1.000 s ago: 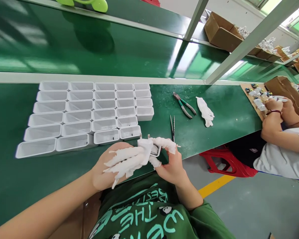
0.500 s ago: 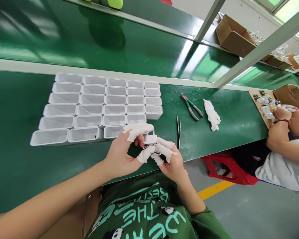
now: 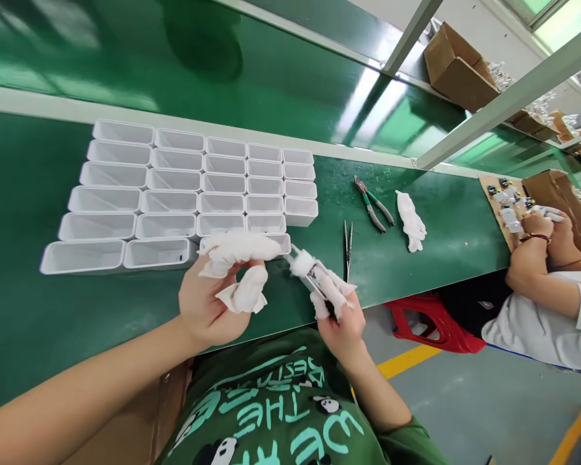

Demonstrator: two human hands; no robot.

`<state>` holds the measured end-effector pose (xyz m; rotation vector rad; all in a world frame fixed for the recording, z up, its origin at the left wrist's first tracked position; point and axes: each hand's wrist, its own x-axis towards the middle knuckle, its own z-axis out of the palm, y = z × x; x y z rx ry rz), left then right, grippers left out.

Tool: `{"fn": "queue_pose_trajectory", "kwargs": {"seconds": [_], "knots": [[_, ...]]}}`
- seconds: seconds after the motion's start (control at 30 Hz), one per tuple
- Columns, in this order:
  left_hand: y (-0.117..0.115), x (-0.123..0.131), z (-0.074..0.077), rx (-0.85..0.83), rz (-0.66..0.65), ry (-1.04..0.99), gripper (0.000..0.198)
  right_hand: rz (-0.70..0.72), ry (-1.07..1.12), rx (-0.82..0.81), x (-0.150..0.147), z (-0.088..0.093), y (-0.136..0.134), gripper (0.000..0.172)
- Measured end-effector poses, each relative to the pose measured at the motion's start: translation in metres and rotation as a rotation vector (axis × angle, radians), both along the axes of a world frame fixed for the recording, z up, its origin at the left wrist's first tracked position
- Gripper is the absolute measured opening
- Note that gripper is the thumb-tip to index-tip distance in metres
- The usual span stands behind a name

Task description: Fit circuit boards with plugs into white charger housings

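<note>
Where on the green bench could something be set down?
Free patches: between the white glove and the cardboard sheet, bar a small speck; left of the white boxes; and a narrower strip between those boxes and the pliers. Crowded: the tightly packed boxes, and their front right edge, where the left hand and right hand are.

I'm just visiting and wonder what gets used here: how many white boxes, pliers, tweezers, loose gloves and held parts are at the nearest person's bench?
White boxes: 28, front ones partly behind the left hand
Pliers: 1
Tweezers: 1
Loose glove: 1
Part in the right hand: 1
Total: 32
</note>
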<state>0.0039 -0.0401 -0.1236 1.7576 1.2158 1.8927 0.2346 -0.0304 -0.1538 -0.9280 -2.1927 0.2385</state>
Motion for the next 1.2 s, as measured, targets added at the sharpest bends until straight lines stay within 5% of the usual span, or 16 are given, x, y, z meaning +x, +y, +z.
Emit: {"fn": "queue_pose_trajectory", "kwargs": {"seconds": [0.27, 0.53, 0.73, 0.97, 1.1, 1.2], "knots": [[-0.006, 0.001, 0.002, -0.056, -0.031, 0.018, 0.029, 0.018, 0.139, -0.05, 0.004, 0.028, -0.001, 0.069], [-0.006, 0.0, 0.007, -0.138, -0.015, 0.138, 0.028, 0.015, -0.021, -0.012, 0.002, 0.0, 0.005, 0.063], [-0.006, 0.0, 0.008, -0.13, -0.04, 0.124, 0.029, 0.12, -0.017, -0.152, 0.002, 0.012, 0.007, 0.062], [-0.006, 0.0, 0.012, -0.126, -0.045, 0.119, 0.036, 0.038, 0.107, -0.042, -0.003, -0.002, 0.006, 0.05], [-0.009, 0.001, 0.009, -0.095, -0.067, 0.169, 0.044, -0.048, 0.461, -0.397, -0.01, 0.006, 0.002, 0.029], [-0.009, 0.003, 0.007, -0.039, -0.161, 0.297, 0.053, -0.015, 0.717, -0.853, -0.016, 0.029, 0.0, 0.039]]}}
